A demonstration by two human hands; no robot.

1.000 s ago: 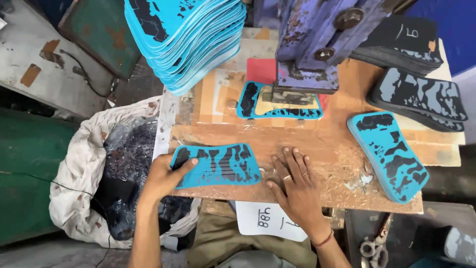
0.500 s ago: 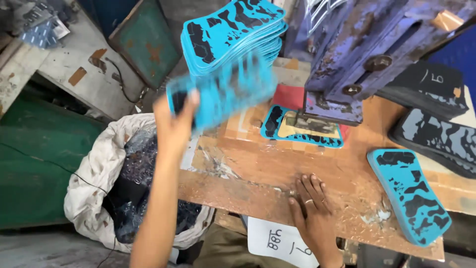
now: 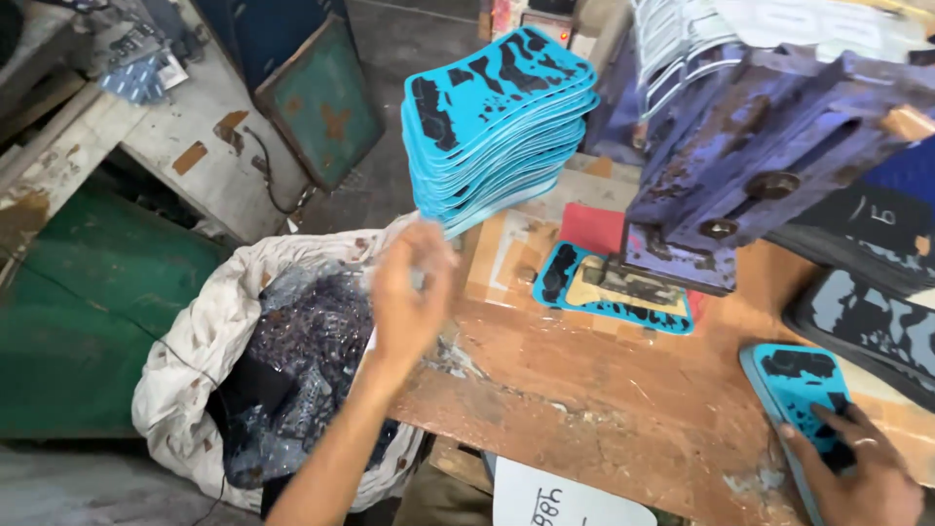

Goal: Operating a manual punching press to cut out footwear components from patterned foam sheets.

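Observation:
My left hand (image 3: 407, 292) hangs in the air, blurred and holding nothing, just below a tall stack of blue foam pieces with black markings (image 3: 497, 122). At the lower right my right hand (image 3: 862, 472) rests on the top piece of a smaller blue stack (image 3: 794, 385) near the edge of the wooden worktable (image 3: 604, 390). Another blue piece (image 3: 609, 292) lies under the head of the purple press machine (image 3: 769, 146), with a metal cutting die on it.
A white sack of dark foam scraps (image 3: 273, 370) stands left of the table. Black-and-grey foam sheets (image 3: 872, 317) lie at the right. A green metal cabinet (image 3: 88, 302) and a green panel (image 3: 321, 97) are at the left. White paper (image 3: 555, 502) hangs below the table edge.
My left hand lifted a blue piece off the table, carried it up to the tall stack and let it go. My right hand slid right onto the smaller blue stack. The view swung left.

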